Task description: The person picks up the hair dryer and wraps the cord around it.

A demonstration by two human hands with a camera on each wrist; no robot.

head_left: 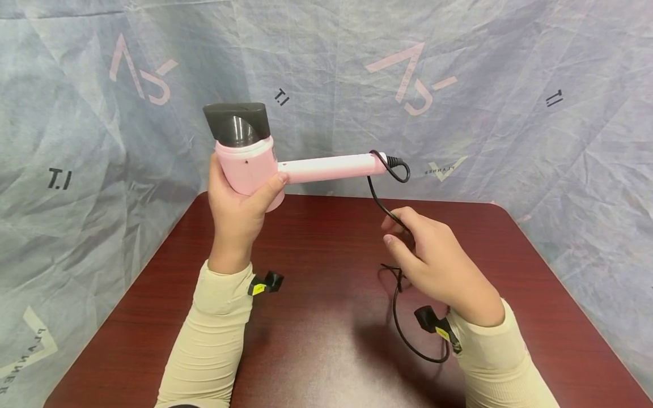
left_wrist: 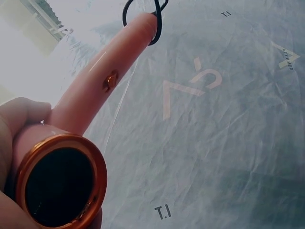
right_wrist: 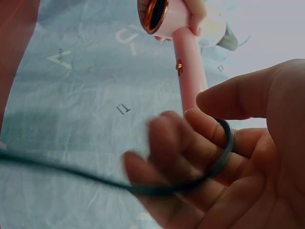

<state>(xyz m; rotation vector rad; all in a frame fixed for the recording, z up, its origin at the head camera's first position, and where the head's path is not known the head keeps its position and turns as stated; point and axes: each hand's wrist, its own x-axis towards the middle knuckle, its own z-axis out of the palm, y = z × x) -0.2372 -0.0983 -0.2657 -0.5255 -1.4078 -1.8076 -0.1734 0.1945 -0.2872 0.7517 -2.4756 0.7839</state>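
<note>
High on the left in the head view, my left hand (head_left: 237,209) grips the pink barrel of a hair dryer (head_left: 331,168), its thumb near the handle joint. The black nozzle (head_left: 238,123) points up and the handle extends right. A copper-coloured ring (left_wrist: 100,176) rims the dryer's round end in the left wrist view. The black cord (head_left: 377,198) loops around the handle's end and drops to my right hand (head_left: 439,260). In the right wrist view, the cord (right_wrist: 152,190) crosses the loosely bent fingers of that hand (right_wrist: 238,157), with the thumb apart from it.
Below the hands is a dark red-brown table (head_left: 316,340). More cord (head_left: 403,334) hangs or lies in a curve beside the right wrist; which, I cannot tell. A grey-blue printed sheet (head_left: 326,85) stands behind the table and along both sides.
</note>
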